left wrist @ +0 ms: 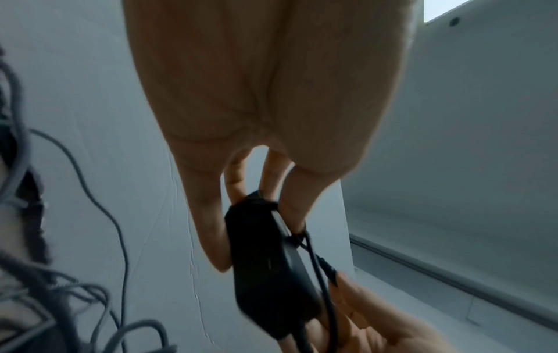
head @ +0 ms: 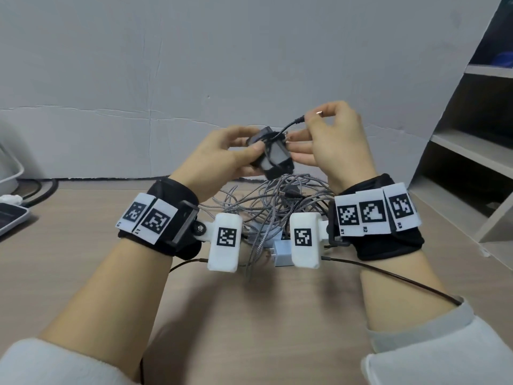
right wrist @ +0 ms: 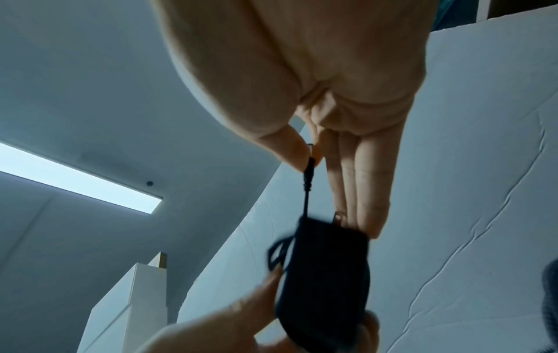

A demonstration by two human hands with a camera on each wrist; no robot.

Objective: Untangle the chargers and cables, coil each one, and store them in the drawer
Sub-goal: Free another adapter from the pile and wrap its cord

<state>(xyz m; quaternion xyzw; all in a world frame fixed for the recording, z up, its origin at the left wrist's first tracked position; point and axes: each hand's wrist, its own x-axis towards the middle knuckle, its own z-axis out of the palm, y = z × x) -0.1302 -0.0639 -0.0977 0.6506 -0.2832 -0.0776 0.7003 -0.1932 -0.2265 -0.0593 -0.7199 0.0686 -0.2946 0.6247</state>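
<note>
Head: left hand (head: 222, 154) grips the black charger (head: 273, 157) above the cable tangle (head: 266, 207) on the surface (head: 83, 259).
Left wrist: charger (left wrist: 265, 274) rigid, light; hold its body.
Right wrist: right hand (right wrist: 317, 95) pinches the plug (right wrist: 310, 164); cord thin, floppy.

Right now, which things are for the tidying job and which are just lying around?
For the job:
- black charger, held by left hand
- its plug end, pinched by right hand
- grey cable tangle
- white charger

Lying around:
- shelf unit
- white device
</note>
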